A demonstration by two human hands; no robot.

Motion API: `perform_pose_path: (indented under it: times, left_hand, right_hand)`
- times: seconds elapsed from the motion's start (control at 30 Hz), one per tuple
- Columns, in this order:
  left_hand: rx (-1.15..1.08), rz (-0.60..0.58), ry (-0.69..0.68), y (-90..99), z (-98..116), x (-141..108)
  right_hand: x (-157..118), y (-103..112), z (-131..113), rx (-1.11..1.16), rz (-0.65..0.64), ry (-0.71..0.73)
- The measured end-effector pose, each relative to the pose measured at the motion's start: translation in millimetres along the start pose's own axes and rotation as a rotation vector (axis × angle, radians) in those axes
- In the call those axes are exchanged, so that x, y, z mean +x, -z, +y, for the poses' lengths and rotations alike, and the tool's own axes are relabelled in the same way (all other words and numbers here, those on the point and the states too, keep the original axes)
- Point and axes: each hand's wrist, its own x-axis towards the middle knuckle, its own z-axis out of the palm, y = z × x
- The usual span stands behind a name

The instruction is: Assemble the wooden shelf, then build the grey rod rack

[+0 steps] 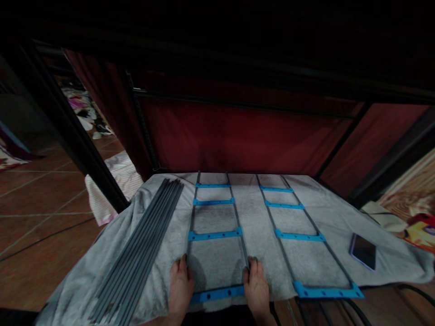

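Ladder-like frame (pixel 215 235) with blue crossbars (pixel 213 202), lying flat on the gray cloth (pixel 258 222); directions are taken from its middle. The left hand (pixel 181 285), at 7 o'clock, and right hand (pixel 256 283), at 5 o'clock, have their fingers closed about opposite rails near the lowest crossbar, presumably to steady both sides evenly. Gray rods (pixel 142 253) lie side by side at 9 o'clock, probably for easy reach; a similar second frame (pixel 300 236) lies at 3 o'clock, a phone (pixel 363 251) beyond.
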Motion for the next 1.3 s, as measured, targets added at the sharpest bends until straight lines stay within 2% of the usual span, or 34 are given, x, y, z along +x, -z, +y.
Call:
perform_pose_path:
  times: [0.27, 0.33, 0.4, 0.53, 0.63, 0.73, 0.9, 1.03, 1.13, 1.3]
  left_hand:
    - [-0.094, -0.054, -0.001, 4.6, -3.7, 2.9]
    - [-0.116, -0.073, -0.007, 11.4, -5.7, 7.5]
    - [-0.09, -0.047, -0.046, 26.1, -7.5, 13.9]
    - [0.236, 0.051, -0.13, 70.8, -13.5, 27.5]
    - [0.508, 0.008, -0.111, 94.9, -20.5, 31.7]
    - [0.638, -0.06, -0.102, 99.9, -26.1, 30.6]
    - [0.725, -0.062, -0.055, 89.8, -25.2, 33.6]
    - [0.686, -0.091, -0.004, 84.0, -21.4, 40.7]
    - [0.582, -0.116, 0.084, 84.4, -22.1, 44.2]
    - [0.141, -0.173, 0.291, 95.2, -35.8, 46.1]
  right_hand:
    - [-0.3, 14.6, -7.7, 0.207, -0.018, -0.027]
    - [2.1, 16.8, -3.4, 0.271, -0.043, -0.044]
    - [5.9, 19.0, 4.9, 0.328, -0.057, -0.07]
    - [12.9, 21.0, 28.8, 0.347, -0.014, -0.126]
    - [13.6, 19.4, 43.1, 0.318, 0.004, -0.101]
    - [11.1, 16.7, 48.2, 0.286, -0.008, -0.039]
    - [8.3, 14.8, 46.2, 0.235, -0.01, 0.003]
    - [9.2, 17.6, 43.1, 0.227, -0.009, -0.012]
    - [10.3, 21.1, 40.1, 0.247, 0.001, -0.03]
    - [12.2, 26.1, 34.6, 0.267, 0.0, -0.045]
